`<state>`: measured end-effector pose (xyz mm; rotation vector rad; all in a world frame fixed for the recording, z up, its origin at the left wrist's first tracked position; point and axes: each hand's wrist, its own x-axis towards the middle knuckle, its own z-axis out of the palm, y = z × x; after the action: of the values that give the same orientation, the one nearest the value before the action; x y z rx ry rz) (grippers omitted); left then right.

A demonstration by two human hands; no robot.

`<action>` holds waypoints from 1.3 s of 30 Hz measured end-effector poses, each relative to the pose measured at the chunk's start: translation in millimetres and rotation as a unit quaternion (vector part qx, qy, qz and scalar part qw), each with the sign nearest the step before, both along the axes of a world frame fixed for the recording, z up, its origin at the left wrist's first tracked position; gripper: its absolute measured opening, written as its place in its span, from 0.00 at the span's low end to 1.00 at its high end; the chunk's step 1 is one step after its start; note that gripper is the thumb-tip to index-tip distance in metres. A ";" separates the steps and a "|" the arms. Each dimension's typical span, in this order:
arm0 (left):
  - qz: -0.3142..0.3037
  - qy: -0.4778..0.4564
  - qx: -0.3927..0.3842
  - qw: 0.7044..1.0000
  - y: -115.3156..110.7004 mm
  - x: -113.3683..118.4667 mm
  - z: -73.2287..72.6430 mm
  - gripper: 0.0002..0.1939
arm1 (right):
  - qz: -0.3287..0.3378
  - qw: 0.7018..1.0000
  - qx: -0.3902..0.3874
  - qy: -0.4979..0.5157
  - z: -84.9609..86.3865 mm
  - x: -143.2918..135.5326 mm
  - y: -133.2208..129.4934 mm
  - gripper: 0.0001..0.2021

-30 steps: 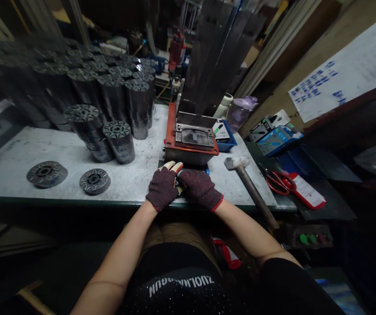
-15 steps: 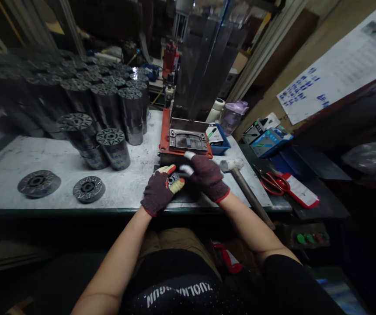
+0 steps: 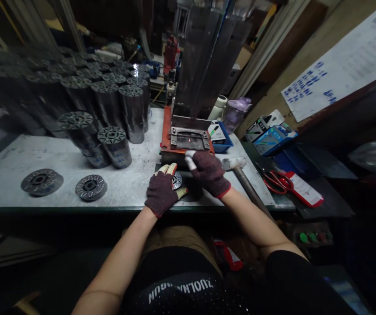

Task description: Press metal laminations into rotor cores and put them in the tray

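Observation:
My left hand, in a dark glove with pale fingertips, rests at the front of the table, its fingers and thumb around the side of a small round metal disc. Part of that disc is hidden under the glove. To its right, my right hand, gloved too, is held just above a dark patch in front of the orange-based fixture. Its fingers are curled together; what they hold, if anything, cannot be made out. Two flat metal discs with spoked faces, one nearer and another, lie to the left.
Stacked metal cylinders crowd the back left, with shorter stacks in front. A hammer lies right of my right hand. Beyond are red-handled scissors, a blue tray, pen boxes and a purple bottle.
My left hand has shifted slightly, its thumb now farther from the fingers, so more of the disc's face shows. My right hand stays almost in place. The whole view has moved a little.

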<state>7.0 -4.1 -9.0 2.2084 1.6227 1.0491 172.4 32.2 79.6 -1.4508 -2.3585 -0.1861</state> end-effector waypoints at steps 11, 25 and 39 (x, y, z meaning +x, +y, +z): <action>-0.013 -0.001 -0.002 1.000 2.0 -3.2 4.5 0.38 | 0.045 0.949 -0.248 -0.189 6.7 -29.0 -15.0 0.21; -0.031 -0.479 -0.125 0.868 4.7 -4.2 16.9 0.35 | -0.038 0.998 -0.052 -0.009 -38.7 -23.9 -57.3 0.41; -0.007 -0.192 0.041 0.980 -26.3 -9.9 -2.6 0.25 | -0.225 0.960 0.008 0.168 -52.7 52.7 -45.8 0.36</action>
<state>-2.9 -30.4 -11.6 1.9048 1.4129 1.4546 225.1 -13.6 26.9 -1.8282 -1.7351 -0.0654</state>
